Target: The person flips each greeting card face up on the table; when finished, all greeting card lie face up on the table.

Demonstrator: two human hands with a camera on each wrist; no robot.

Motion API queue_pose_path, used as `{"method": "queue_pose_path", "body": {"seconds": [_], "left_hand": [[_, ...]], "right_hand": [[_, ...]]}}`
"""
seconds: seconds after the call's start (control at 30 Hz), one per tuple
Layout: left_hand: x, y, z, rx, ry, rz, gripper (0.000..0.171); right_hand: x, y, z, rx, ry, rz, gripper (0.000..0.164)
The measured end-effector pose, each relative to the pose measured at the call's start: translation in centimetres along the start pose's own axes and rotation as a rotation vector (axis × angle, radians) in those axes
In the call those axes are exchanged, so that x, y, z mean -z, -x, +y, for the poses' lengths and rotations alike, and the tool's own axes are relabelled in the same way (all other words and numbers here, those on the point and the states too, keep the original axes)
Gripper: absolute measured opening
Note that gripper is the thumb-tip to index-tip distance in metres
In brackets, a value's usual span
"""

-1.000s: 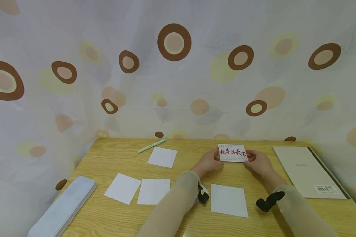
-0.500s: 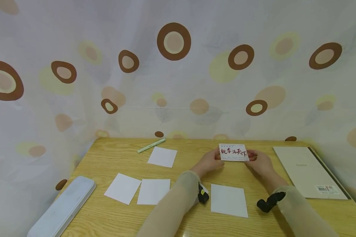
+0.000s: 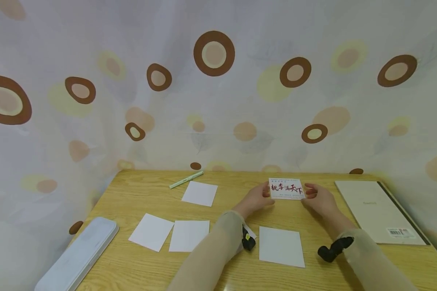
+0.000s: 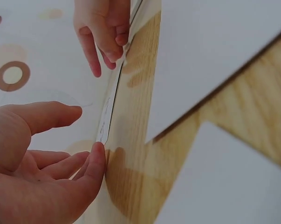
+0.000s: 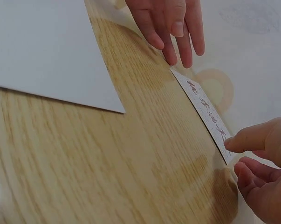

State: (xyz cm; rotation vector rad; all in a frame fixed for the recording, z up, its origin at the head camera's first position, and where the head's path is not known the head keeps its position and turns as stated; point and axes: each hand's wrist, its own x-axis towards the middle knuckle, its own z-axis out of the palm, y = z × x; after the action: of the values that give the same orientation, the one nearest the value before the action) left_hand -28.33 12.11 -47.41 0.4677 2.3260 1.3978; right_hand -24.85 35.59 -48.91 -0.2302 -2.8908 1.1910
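Note:
A square white card (image 3: 287,188) printed with red Chinese characters lies near the back of the wooden table, its text facing me. My left hand (image 3: 255,199) is at the card's left edge; in the left wrist view its thumb (image 4: 61,115) is raised away from the card and a fingertip sits right at the edge. On the other side, my right hand (image 3: 320,200) has its fingers loosely parted, with fingertips (image 5: 232,143) at the card's corner in the right wrist view. Neither hand grips the card.
Blank white cards (image 3: 281,246) lie nearer me, with another white card (image 3: 199,193) farther left beside a pale green pen (image 3: 186,179). A grey-white case (image 3: 78,254) stands at the left edge. A beige notebook (image 3: 378,212) with a barcode label lies right. A patterned curtain hangs behind.
The fingers of both hands have loosened from the printed card's edges, and the right hand has drawn slightly outward. The card has barely shifted; the other things stay put.

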Motion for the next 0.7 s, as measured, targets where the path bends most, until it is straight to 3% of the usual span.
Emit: {"method": "queue_pose_path", "body": {"seconds": [0.3, 0.7], "left_hand": [[0.6, 0.6, -0.6, -0.015, 0.046, 0.002, 0.081], [3.0, 1.8, -2.4, -0.028, 0.006, -0.033, 0.088]], "right_hand": [[0.6, 0.9, -0.1, 0.013, -0.031, -0.045, 0.068], [1.9, 2.4, 0.7, 0.088, -0.174, -0.196, 0.074]]}}
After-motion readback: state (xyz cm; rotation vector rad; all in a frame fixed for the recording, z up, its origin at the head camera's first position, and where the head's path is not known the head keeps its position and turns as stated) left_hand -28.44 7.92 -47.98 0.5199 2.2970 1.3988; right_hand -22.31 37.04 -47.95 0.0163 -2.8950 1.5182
